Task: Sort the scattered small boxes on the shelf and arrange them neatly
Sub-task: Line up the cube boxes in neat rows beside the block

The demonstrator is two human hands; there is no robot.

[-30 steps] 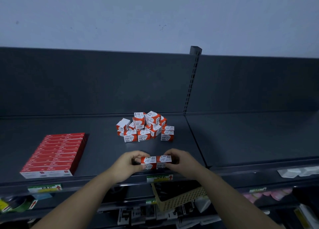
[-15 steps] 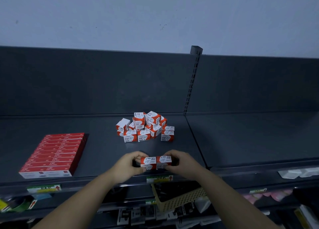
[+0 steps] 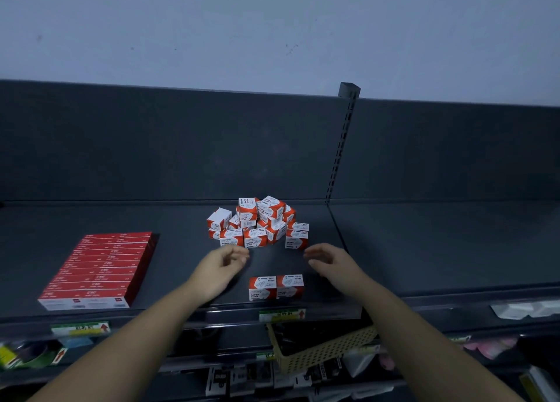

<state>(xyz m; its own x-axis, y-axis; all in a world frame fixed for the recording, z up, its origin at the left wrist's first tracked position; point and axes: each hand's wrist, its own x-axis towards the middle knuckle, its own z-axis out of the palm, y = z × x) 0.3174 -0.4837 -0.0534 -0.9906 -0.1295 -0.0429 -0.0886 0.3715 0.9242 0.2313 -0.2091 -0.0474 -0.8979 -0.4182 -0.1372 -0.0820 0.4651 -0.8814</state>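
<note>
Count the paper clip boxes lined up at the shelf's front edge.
2. The left box and the right box stand side by side, touching, just behind the green price label. All others sit in the jumbled pile further back; some there may be hidden.

Head view, downward onto shelf (image 3: 169,274)

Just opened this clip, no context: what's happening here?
A person is tidying small red-and-white paper clip boxes on a dark shelf. A pair of boxes stands side by side near the shelf's front edge. The left hand and right hand are both empty, fingers loosely curled, and hover between that pair and the jumbled pile behind it, which is not yet sorted. Flat red boxes lie in a block at the left.
</note>
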